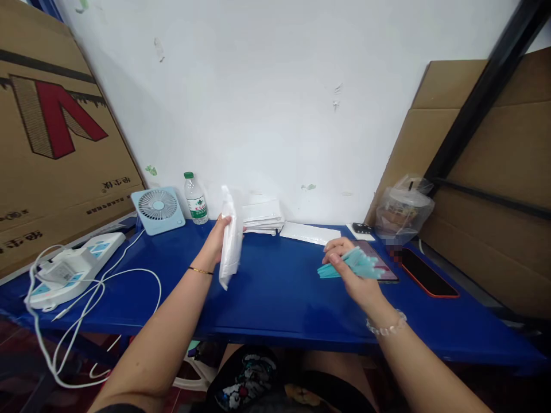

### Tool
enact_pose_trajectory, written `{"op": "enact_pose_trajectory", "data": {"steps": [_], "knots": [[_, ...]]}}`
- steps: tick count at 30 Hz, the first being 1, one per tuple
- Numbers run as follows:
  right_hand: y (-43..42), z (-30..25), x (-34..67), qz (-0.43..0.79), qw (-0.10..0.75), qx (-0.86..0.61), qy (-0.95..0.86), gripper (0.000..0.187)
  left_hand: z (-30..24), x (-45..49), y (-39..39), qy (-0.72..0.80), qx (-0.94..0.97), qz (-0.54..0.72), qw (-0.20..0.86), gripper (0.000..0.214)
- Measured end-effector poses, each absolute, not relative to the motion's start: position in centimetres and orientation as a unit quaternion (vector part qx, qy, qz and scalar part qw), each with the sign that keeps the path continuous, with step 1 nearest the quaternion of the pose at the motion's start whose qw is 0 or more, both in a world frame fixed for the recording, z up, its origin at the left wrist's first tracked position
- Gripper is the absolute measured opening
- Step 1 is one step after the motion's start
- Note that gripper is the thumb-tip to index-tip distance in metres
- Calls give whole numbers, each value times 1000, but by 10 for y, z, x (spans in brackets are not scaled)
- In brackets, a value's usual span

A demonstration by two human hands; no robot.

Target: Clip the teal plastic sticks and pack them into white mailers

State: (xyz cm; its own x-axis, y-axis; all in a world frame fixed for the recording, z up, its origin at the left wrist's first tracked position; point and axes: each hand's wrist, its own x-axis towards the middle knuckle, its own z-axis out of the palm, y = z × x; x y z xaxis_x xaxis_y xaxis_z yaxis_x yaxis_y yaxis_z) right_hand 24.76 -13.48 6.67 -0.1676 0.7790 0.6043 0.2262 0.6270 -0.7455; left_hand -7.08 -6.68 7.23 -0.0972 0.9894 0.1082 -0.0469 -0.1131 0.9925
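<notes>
My left hand (214, 240) is closed around a long, slim white packet (231, 244) with a shiny plastic look, held nearly upright above the blue table (275, 287). Off to the right, my right hand (356, 281) grips a bundle of thin turquoise strips or sticks (361, 262), paler and blurred at one end; their kind cannot be made out. Just behind the left hand lies a stack of flat white packets (263, 213). Another flat white packet (310, 232) rests beside that stack. A tablet-like flat device (390, 272) is partly covered by the turquoise bundle.
A light blue fan (158, 209) and a water bottle (196, 199) stand at the back left. Nearer are a power strip (103, 246) and white cables (150, 272). A phone (428, 274), a bagged drink cup (403, 209) and cardboard (400, 155) occupy the right.
</notes>
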Motion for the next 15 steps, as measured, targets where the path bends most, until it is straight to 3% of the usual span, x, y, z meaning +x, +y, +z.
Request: {"op": "enact_pose_trajectory", "data": {"steps": [4,9,15], "knots": [[-147,82,241,46,497,-315,-807,18,77,-29,-84,296,309,573,699,56],[-164,91,233,-96,484,-161,-855,9,58,14,-110,245,158,551,782,55],[-190,97,212,-121,388,-1,-914,17,44,41,-120,219,36,527,820,34]]}}
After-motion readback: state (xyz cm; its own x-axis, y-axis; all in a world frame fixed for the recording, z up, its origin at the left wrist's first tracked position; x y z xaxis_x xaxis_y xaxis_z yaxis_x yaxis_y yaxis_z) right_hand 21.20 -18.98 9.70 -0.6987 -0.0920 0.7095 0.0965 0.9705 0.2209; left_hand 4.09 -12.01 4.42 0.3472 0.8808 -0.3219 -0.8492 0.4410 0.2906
